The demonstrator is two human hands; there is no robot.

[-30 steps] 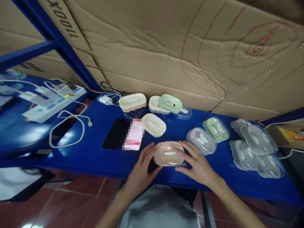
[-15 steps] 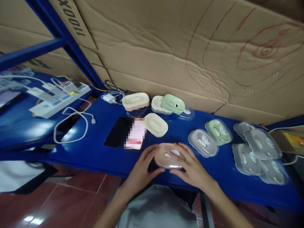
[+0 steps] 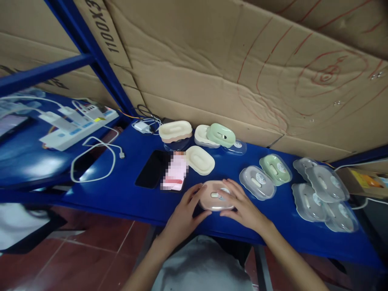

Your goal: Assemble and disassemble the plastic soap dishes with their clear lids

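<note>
Near the front edge of the blue table I hold a pinkish-beige oval soap box [image 3: 211, 198] with a clear lid and a pale round label. My left hand [image 3: 184, 214] grips its left end, thumb at the near edge and fingers at the far side. Around the right end curls my right hand [image 3: 246, 208], with fingers lying over the lid and partly covering the label. Just beyond it lies a cream soap dish [image 3: 200, 160]. To the right are a lidded grey soap box [image 3: 257, 182] and a lidded green one [image 3: 276, 169].
Several lidded grey boxes [image 3: 329, 184] are piled at the right. Stacked cream dishes [image 3: 175, 130] and a green dish [image 3: 221, 135] stand at the back against cardboard [image 3: 194, 72]. Left are two phones [image 3: 151, 169], a white cable [image 3: 92, 180] and a power strip [image 3: 57, 139].
The view has shifted slightly. Both hands still grip the beige soap box in nearly the same place, with only a slight change in its tilt.
</note>
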